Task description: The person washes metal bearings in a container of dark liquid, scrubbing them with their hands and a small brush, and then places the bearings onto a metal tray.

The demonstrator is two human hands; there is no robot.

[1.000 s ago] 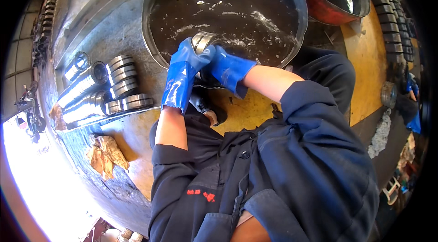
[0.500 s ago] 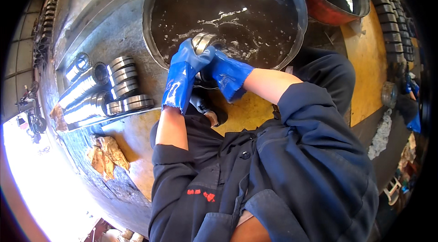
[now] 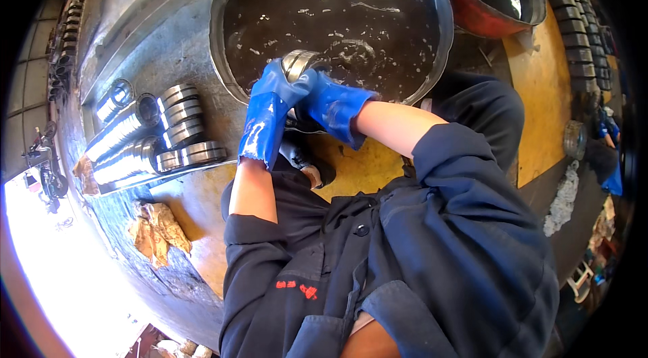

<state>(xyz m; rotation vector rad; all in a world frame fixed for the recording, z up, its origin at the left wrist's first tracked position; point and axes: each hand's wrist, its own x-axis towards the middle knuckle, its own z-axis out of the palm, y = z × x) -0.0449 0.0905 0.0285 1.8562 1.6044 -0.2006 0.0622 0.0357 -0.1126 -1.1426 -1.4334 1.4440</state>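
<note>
Evidently both hands are busy at one spot, and from where I stand the head view, looking straight down, takes it all in. The left hand (image 3: 275, 88), in a long blue rubber glove, is closed around a shiny banded steel ring piece (image 3: 294, 64), whether one grooved ring or a few stacked I can't tell. The right hand (image 3: 329, 103), gloved to match, meets it from the other side; its fingers are tucked out of sight, so I can't say how tightly they close or on what.

The piece sits at the near side of a wide round metal basin (image 3: 448, 20), over dark liquid (image 3: 304, 7) flecked with bright glints. Whether its underside touches the liquid is hidden.

To handle it well, I'd say, the left hand should keep a full wrap, since wet rubber on smooth steel could slip, and the right should steady the far edge without the gloves crowding each other. Holding it low and inside the rim would let drips fall back in, and wrists kept high should save the cuffs a soaking.

Off to the left lie rows of bright steel rings (image 3: 181, 115) on a metal tray, crumpled brown paper (image 3: 160, 233) nearby; a red drum (image 3: 472, 10) stands beyond the basin.
</note>
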